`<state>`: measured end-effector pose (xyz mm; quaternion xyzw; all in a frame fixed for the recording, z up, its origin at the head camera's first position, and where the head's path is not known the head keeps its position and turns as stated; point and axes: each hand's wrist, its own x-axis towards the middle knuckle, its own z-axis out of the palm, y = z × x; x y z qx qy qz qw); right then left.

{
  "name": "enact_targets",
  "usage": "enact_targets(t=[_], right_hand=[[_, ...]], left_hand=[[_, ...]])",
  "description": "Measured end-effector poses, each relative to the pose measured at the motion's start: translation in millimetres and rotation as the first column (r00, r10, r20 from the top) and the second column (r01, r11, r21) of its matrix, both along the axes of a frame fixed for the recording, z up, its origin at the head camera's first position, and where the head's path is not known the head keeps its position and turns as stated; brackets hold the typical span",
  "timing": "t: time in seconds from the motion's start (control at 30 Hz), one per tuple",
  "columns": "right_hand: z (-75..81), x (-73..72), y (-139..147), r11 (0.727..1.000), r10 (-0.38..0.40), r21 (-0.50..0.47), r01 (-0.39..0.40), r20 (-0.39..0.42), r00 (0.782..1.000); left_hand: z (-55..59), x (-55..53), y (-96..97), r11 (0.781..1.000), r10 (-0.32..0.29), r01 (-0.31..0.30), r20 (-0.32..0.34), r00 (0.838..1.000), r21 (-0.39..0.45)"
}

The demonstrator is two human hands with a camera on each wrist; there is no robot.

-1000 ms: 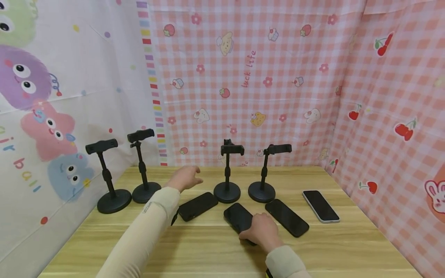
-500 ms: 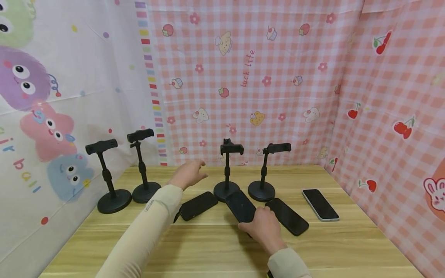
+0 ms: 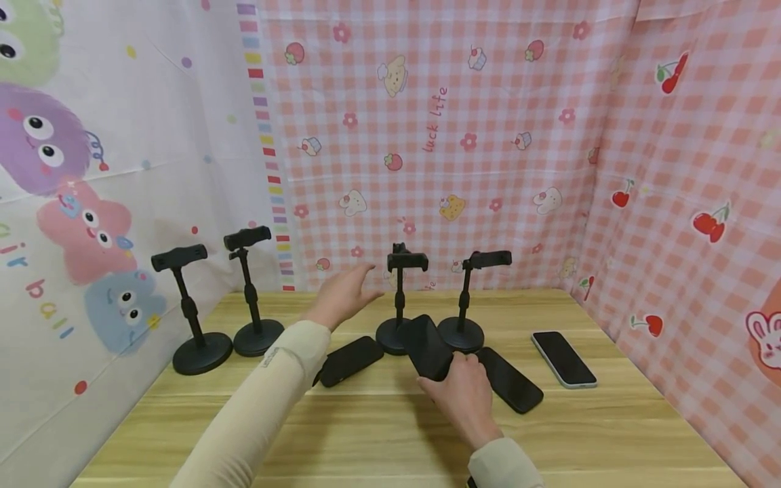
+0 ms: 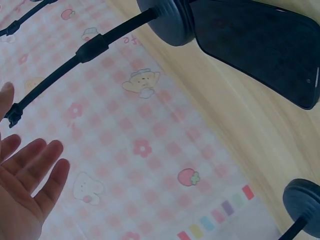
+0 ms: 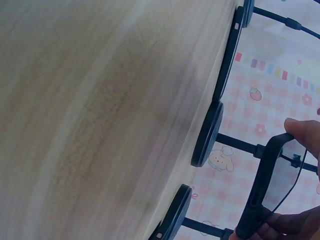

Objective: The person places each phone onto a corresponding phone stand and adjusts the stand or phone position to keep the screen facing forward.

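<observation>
My right hand (image 3: 466, 396) grips a black smartphone (image 3: 425, 342) by its near end, between thumb and fingers. The phone is lifted and tilted, and in the head view it overlaps the base of a black phone stand (image 3: 399, 298). In the right wrist view this phone (image 5: 261, 185) shows edge-on, well apart from the tabletop. My left hand (image 3: 344, 296) reaches toward that stand's clamp (image 3: 407, 261), with thumb and fingers spread and nothing between them. Below it lies another black phone (image 3: 352, 361) with a strap. The left wrist view shows the left hand (image 4: 32, 192) with loosely bent fingers.
To the right of the gripped phone stands another phone stand (image 3: 465, 298); two more, a left one (image 3: 192, 318) and a taller one (image 3: 250, 298), stand at the left. A black phone (image 3: 511, 381) and a white-edged phone (image 3: 564, 360) lie at the right. Patterned cloth (image 3: 488, 102) hangs behind.
My right hand has picked the phone up off the table and tilted it up toward the middle stand. My left hand has moved right and slightly up, nearer that stand's clamp.
</observation>
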<state>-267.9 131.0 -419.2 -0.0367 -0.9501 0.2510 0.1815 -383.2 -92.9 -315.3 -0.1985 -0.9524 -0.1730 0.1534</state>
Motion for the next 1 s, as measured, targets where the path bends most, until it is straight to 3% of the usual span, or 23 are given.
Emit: enact_targets(t=[0.3,0.7,1.0], right_hand=[[2.5,0.1,-1,0.999,-0.032,-0.023,0.031,-0.037,0.999],[6.4,2.7,-1,0.998,-0.047,-0.041,0.045,-0.057,0.997],[8.8,3.2,0,0.997,-0.061,-0.047,0.057,-0.083,0.995]], left_hand=[[9.1,-2.4,14.7,0.999,-0.048,0.047,-0.134,0.990,-0.013],[29.8,-0.4,40.9,0.989,-0.108,0.084,-0.208,0.972,-0.122],[35.9,-7.4,49.6,0.977,-0.126,0.081,-0.231,0.965,-0.196]])
